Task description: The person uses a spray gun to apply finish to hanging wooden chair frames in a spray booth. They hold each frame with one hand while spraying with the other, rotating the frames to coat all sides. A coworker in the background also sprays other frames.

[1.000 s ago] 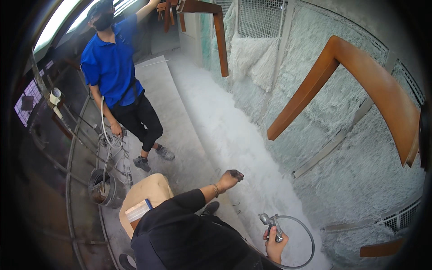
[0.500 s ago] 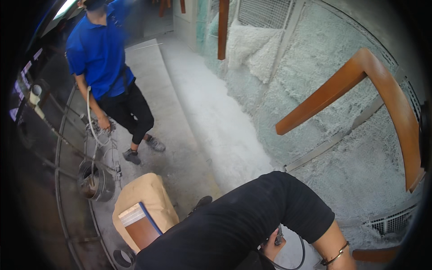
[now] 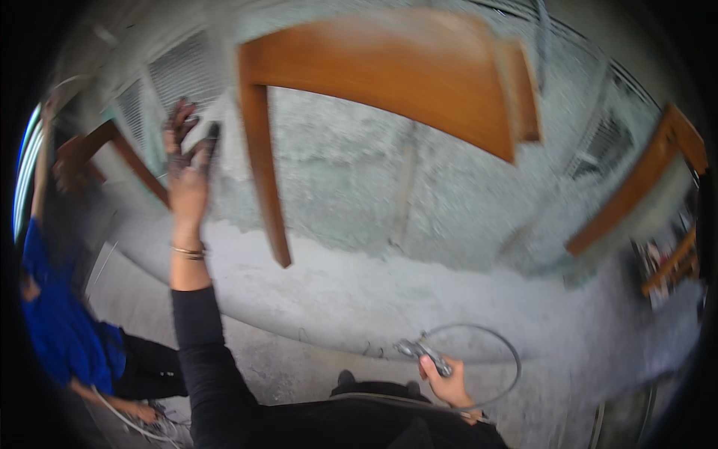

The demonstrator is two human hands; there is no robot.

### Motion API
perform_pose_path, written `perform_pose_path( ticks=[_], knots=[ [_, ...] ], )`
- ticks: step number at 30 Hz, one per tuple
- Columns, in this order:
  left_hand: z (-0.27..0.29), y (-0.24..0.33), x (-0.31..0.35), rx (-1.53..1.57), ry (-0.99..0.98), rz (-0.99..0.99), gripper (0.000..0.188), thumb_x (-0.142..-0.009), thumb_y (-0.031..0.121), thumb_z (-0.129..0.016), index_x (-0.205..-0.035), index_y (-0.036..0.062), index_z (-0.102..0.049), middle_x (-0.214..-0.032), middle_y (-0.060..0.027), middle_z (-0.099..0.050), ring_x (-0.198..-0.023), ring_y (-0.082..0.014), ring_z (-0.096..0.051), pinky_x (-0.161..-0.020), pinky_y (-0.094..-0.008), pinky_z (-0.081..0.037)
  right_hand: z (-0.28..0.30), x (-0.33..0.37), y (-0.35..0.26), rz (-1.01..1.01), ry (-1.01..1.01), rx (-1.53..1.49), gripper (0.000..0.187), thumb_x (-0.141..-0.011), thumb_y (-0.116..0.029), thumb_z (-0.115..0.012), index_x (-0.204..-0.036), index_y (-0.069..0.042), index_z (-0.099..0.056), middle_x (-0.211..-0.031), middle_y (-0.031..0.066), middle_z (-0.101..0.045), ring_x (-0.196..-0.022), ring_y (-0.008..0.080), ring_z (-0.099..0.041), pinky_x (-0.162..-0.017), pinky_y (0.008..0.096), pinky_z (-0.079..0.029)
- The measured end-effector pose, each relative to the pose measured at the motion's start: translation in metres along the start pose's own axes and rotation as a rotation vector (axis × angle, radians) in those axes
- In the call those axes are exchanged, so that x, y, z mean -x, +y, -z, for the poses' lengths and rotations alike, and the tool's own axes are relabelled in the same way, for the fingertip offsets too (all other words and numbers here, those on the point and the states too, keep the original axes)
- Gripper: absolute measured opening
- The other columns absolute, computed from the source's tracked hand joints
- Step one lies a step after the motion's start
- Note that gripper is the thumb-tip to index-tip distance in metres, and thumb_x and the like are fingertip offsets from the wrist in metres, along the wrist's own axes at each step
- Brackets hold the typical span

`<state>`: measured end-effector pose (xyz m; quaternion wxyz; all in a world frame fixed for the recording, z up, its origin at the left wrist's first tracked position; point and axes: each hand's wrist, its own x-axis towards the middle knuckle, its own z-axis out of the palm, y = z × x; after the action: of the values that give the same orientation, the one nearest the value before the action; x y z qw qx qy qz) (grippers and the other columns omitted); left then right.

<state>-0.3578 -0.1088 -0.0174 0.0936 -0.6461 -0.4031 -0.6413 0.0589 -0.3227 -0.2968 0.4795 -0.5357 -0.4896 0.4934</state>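
My left hand (image 3: 188,153) is raised at the upper left, its fingers dark-stained, apart and slightly blurred, with no object visible in them. Just right of it hangs a brown wooden furniture part (image 3: 381,63), a broad curved board with a leg pointing down; a gap shows between hand and leg. Low in front of my body, my right hand (image 3: 449,385) is closed around a metal spray gun (image 3: 425,357). From the gun a thin dark hose (image 3: 516,359) loops round to the right.
Other wooden parts hang at the left (image 3: 138,161) and right (image 3: 636,187). Behind them stands a filter wall (image 3: 336,179) coated in whitish overspray, above a white-dusted floor strip (image 3: 321,280). A co-worker in a blue shirt (image 3: 63,337) stands at the left, a pale hose by one hand.
The view has swung right, bringing the large wooden part in front of me. My left arm, earlier crossing to the lower right, now reaches up at the left. My right hand keeps the spray gun.
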Motion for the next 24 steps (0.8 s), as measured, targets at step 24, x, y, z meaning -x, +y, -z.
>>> perform_pose_path(
  ticks=[24],
  knots=[
    [-0.014, 0.105, 0.069, 0.211, -0.102, 0.380, 0.049, -0.103, 0.048, -0.049, -0.119, 0.0025, -0.047, -0.100, -0.0176, -0.070, -0.078, -0.0260, -0.073, -0.070, -0.0367, -0.062, 0.131, -0.054, -0.120, 0.876, 0.097, -0.011, 0.065, -0.088, -0.050, -0.071, -0.123, 0.005, -0.066, -0.113, 0.0229, -0.072, -0.074, 0.0154, -0.068, -0.064, 0.0269, -0.055]
  ],
)
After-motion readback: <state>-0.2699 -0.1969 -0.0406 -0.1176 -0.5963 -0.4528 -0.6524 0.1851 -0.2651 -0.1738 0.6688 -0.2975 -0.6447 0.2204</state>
